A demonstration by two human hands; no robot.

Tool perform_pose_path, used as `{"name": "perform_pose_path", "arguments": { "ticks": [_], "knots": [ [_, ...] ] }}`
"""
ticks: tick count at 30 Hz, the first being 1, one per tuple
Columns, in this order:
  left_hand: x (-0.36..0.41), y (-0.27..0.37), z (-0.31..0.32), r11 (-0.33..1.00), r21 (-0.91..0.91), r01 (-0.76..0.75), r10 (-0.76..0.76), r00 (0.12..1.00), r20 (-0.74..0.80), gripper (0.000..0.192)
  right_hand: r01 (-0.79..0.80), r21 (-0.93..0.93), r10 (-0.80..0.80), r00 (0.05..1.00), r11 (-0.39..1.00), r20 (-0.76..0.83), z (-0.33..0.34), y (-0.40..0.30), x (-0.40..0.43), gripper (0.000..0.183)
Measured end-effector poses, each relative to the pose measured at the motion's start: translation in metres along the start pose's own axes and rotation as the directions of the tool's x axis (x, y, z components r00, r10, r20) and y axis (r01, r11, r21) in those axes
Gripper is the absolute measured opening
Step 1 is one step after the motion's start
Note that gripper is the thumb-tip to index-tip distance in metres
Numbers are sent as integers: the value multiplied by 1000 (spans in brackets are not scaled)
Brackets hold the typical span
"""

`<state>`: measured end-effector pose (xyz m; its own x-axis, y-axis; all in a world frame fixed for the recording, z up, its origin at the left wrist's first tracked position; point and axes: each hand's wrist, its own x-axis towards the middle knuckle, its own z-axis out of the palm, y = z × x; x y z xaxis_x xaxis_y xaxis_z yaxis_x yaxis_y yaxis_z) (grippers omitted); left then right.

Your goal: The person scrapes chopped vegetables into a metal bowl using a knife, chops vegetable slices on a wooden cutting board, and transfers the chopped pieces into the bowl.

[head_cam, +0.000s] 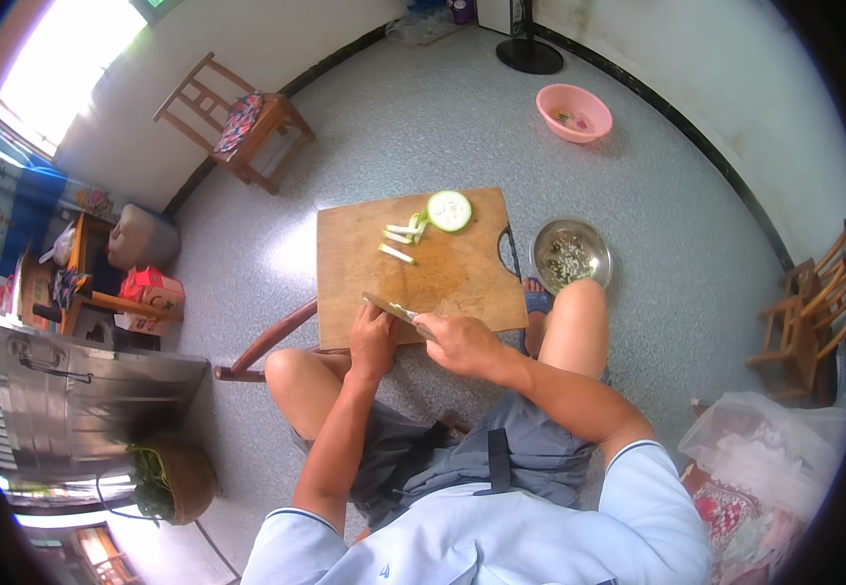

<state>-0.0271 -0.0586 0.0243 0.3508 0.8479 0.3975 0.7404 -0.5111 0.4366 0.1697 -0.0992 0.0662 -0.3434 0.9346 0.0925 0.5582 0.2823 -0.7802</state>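
Note:
My right hand (459, 344) grips the handle of a kitchen knife (392, 304), its blade slanting over the near part of a wooden cutting board (353, 248). Close against the blade, my left hand (372, 338) rests at the board's near edge with its fingers curled. Whatever lies under those fingers is hidden. Small pale bits cling to the blade near my right hand. Toward the far side of the board lies a piece of green-skinned gourd (449, 211), its round white cut face showing seeds. Several cut strips (397, 254) of pale flesh with green rind lie beside it.
A steel bowl (572, 252) with small pale bits sits on the floor right of the board, by my right knee. Farther off stands a pink basin (575, 113). A wooden chair (247, 131) is at far left, a woven basket (189, 482) of greens at near left.

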Motion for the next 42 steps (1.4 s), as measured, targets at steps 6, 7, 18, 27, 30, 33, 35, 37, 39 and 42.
{"name": "perform_pose_path", "arguments": {
  "ticks": [6,7,18,27,30,33,35,37,39,42],
  "knots": [
    [1,1,0,1000,-13,-15,15,1000,-19,14,-1,-12,1,1000,1000,4,3,1,0,35],
    [2,2,-1,1000,-16,-23,22,1000,-18,15,-2,-15,2,1000,1000,3,5,3,0,35],
    [-1,1,3,999,31,21,-20,1000,-22,7,-80,79,85,995,994,-53,5,15,15,39],
    [-1,-2,3,999,52,6,-5,1000,-14,9,-19,38,18,1000,999,17,0,6,0,38],
    [-2,-3,3,999,37,8,-8,1000,-7,9,-15,61,14,1000,998,4,-2,5,-1,37],
    [-2,-3,4,1000,25,11,-11,1000,-11,9,-11,42,11,1000,999,13,-2,4,-1,37],
    [-3,-5,3,1000,25,15,-15,1000,-15,9,-5,43,5,1000,999,10,-1,2,0,37],
    [-2,-4,2,1000,5,24,-24,1000,17,17,-25,38,24,999,999,29,0,3,1,37],
    [-1,-1,1,1000,5,23,-23,1000,8,15,-44,31,43,998,999,47,1,4,4,37],
    [0,3,-1,999,-5,41,-41,999,6,13,-31,45,30,999,998,22,7,9,11,39]
  ]
}}
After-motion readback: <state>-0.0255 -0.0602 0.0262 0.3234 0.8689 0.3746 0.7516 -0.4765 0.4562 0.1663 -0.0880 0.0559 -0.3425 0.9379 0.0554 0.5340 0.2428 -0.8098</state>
